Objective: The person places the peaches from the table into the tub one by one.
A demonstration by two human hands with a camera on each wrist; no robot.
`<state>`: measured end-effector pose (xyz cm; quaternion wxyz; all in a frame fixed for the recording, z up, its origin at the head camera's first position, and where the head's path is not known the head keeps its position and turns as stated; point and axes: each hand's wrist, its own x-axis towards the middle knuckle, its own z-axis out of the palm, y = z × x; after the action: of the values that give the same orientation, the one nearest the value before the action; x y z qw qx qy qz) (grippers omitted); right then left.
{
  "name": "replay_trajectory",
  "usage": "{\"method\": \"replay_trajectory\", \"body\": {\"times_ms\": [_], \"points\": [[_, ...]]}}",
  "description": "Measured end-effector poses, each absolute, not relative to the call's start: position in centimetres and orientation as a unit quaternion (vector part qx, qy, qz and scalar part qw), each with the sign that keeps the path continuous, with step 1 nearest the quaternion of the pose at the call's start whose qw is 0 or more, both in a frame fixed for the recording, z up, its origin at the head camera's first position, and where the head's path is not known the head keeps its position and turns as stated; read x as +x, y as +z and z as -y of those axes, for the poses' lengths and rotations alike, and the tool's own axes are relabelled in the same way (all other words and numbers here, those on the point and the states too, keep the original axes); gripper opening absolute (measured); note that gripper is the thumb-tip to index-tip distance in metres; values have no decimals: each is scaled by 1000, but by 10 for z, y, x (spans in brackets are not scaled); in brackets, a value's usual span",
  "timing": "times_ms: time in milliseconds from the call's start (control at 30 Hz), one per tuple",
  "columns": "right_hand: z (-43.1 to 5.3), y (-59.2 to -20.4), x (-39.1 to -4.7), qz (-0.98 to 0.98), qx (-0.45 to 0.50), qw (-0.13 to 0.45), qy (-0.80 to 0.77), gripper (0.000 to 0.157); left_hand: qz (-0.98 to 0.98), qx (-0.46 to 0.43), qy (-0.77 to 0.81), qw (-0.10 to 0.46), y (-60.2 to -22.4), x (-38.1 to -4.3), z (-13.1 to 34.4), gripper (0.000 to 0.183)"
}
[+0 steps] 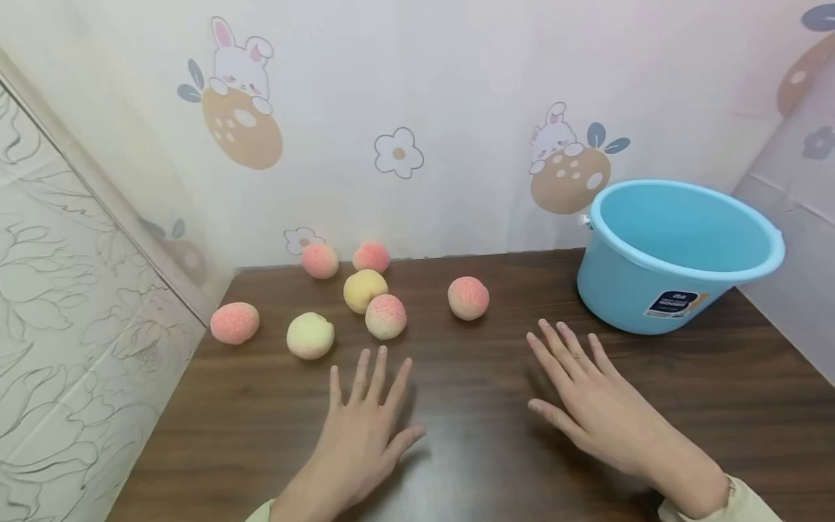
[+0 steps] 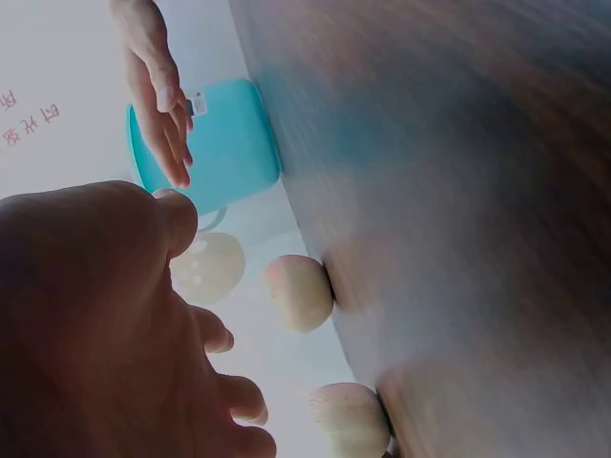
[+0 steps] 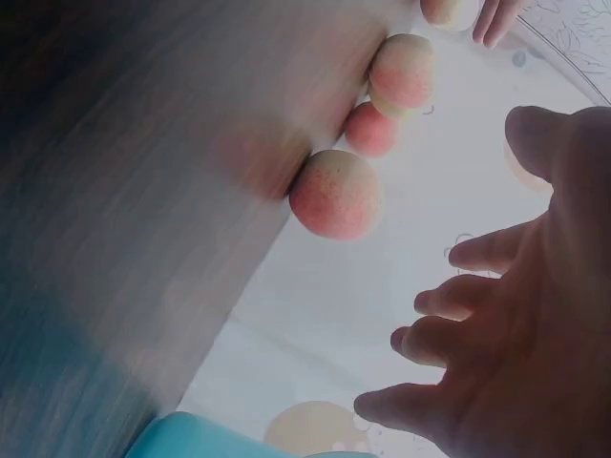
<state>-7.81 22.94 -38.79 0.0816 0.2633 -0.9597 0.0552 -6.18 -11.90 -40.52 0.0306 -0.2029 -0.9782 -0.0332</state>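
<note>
My left hand (image 1: 359, 438) hovers palm down over the dark table with its fingers spread, holding nothing. Just beyond its fingertips lie a pink-speckled peach (image 1: 385, 317) and a pale green-yellow peach (image 1: 310, 336). A yellow peach (image 1: 365, 291) sits against the speckled one. Farther left is a pink peach (image 1: 235, 323), and two more pink peaches, one (image 1: 320, 260) and another (image 1: 371, 257), lie by the wall. My right hand (image 1: 600, 402), also spread and holding nothing, is between a lone pink-and-cream peach (image 1: 468, 298) and a blue bucket (image 1: 678, 290).
The bucket stands at the table's back right, its visible inside bare. A wall covering with rabbit prints (image 1: 398, 203) rises behind the wooden table (image 1: 470, 449). A patterned white panel (image 1: 72, 326) borders the left edge.
</note>
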Motion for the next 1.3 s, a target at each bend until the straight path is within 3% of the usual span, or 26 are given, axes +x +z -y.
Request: {"method": "replay_trajectory", "body": {"times_ms": [300,533,733,1000,1300], "points": [[-232,-377,-80,948,267,153,74,82,974,-218,-38,55,-397,-68,114,81],[-241,-365,-82,953,212,193,97,70,961,-246,-52,116,-380,-85,107,67],[-258,-352,-86,932,165,296,128,57,946,-268,-89,159,-371,-108,99,54],[-291,-330,-96,908,71,370,184,38,946,-275,-114,131,-364,-133,82,48],[-329,-318,-105,891,-15,409,199,38,944,-289,-96,129,-370,-165,49,48]]}}
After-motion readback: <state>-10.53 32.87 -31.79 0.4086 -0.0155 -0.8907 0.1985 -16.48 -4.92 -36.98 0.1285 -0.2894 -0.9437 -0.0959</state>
